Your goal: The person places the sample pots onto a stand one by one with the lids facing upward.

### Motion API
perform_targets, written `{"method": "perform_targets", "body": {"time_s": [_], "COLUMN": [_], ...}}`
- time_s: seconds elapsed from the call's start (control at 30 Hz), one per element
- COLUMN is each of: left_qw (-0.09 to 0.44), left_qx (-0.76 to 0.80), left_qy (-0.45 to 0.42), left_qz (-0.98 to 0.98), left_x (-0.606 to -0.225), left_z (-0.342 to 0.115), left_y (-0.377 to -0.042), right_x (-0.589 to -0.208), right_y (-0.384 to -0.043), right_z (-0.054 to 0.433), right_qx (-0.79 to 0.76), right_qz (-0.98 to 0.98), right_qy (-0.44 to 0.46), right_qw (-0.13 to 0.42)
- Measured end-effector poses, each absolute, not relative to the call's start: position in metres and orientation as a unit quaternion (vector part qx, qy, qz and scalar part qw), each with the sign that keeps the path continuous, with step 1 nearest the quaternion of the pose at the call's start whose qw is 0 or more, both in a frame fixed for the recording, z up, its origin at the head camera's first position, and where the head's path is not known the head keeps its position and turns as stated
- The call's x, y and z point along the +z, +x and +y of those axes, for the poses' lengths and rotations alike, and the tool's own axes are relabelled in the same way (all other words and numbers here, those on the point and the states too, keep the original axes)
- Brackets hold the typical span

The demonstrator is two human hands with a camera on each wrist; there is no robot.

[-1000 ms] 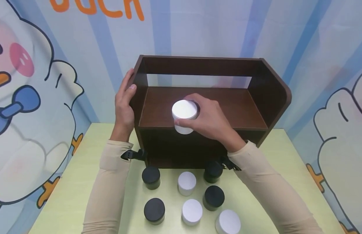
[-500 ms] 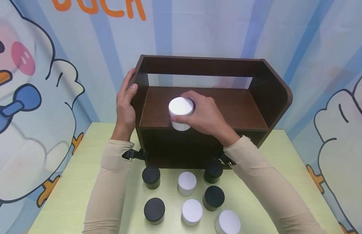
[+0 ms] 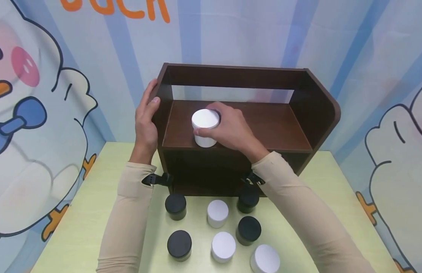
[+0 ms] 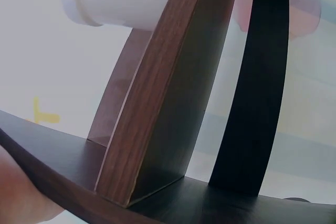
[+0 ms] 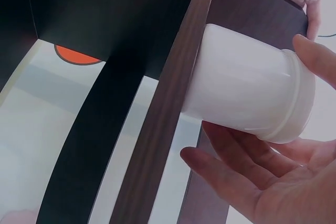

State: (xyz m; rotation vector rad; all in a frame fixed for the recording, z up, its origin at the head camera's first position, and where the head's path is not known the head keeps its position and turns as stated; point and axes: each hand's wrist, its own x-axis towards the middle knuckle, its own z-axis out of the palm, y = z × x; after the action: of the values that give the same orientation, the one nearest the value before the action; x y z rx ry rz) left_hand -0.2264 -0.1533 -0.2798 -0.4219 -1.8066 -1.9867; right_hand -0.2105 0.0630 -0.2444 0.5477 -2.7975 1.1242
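1. Fingers [image 3: 147, 93] of the left hand [image 3: 144, 127]: straight, not clenched, resting against the outside of the left side panel [image 3: 164, 113] of a dark brown shelf unit [image 3: 236, 68]; no jar in them.
2. On the tabletop [image 3: 91, 212], in front of the unit at left: rear black jar [image 3: 175, 207] and front black jar [image 3: 179, 245], both upright, untouched.
3. Held white jar [image 3: 205, 119]: at the left part of the upper board [image 3: 272, 132], base right by the front edge. Long axis upright, lid uppermost. No telling contact from a slight gap beneath, even in the wrist views.
4. Right hand [image 3: 233, 127]: nearer of the two, part-closed and curled round the lidded end, thumb on the near side. Jar to the left of the palm; base clear of the grip, facing the board.
5. Farther right on the tabletop: middle white jars [image 3: 223, 246], then right-hand black jars [image 3: 249, 230], then outermost white jar [image 3: 265, 258].
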Motion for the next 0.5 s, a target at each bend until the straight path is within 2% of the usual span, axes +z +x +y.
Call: {"method": "perform_targets", "body": {"time_s": [0.5], "left_qw": [0.213], "left_qx": [-0.699], "left_qy": [-0.144], "left_qz": [-0.667], "left_x": [-0.281], "left_z": [-0.153], "left_y": [-0.226], "right_x": [-0.236], "right_y": [-0.225], "right_z": [0.05], "right_qx": [0.367], "right_qz": [-0.912], "right_qy": [0.179], "right_qw": [0.032]}}
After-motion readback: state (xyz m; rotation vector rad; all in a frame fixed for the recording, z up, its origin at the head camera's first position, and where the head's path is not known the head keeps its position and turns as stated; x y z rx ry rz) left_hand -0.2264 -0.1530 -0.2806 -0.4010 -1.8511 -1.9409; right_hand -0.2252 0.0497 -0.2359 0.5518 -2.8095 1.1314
